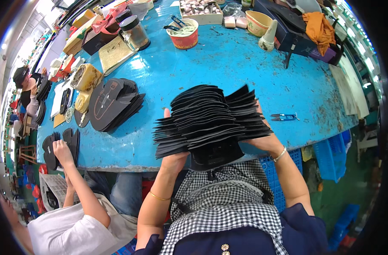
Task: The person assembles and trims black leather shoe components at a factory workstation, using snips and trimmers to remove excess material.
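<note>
A thick fanned stack of black, flat cut pieces point(204, 117), shaped like shoe uppers with flared side wings, is held between both my hands at the table's near edge. My left hand point(175, 161) grips its left wing from below, the thumb showing above the far side. Around the right wing my right hand point(264, 141) is closed, its fingers partly hidden behind the layers. To the right of the stack lies a pair of dark thread snips point(284, 117), apart from my hand. Another pile of black pieces point(111, 106) rests on the table to the left.
The blue table point(228, 63) carries a red tub point(184, 39), a glass jar point(135, 33), a white box of small blocks point(201, 18) and a dark box with orange cloth point(319, 32). At the left, a co-worker's hand point(63, 152) touches black pieces. Blue crates point(331, 158) stand below right.
</note>
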A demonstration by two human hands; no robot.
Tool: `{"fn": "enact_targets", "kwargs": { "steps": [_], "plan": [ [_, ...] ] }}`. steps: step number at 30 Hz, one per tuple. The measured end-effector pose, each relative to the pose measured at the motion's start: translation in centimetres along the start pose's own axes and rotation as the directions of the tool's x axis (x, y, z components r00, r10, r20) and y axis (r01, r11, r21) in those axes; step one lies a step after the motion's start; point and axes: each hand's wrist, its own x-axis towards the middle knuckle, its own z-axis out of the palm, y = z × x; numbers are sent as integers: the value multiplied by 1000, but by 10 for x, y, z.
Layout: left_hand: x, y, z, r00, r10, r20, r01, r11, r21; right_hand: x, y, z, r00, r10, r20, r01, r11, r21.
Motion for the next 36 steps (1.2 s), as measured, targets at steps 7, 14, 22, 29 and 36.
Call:
{"fn": "enact_targets", "kwargs": {
  "steps": [7,14,22,29,36],
  "plan": [
    [2,-5,8,982,134,134,-175,909,379,-20,68,-13,916,281,288,-195,936,-293],
    [19,-16,5,978,209,-5,-182,861,474,-1,30,7,995,-93,-33,98,912,399],
    [29,-11,35,943,327,67,-328,872,364,-2,27,14,928,-326,-179,315,945,-87],
    [8,22,61,937,343,69,-310,720,621,-8,-28,-2,978,202,57,-210,933,291],
    [13,29,37,996,80,47,-84,558,826,18,9,-10,926,338,165,-368,907,207]
  ]
}}
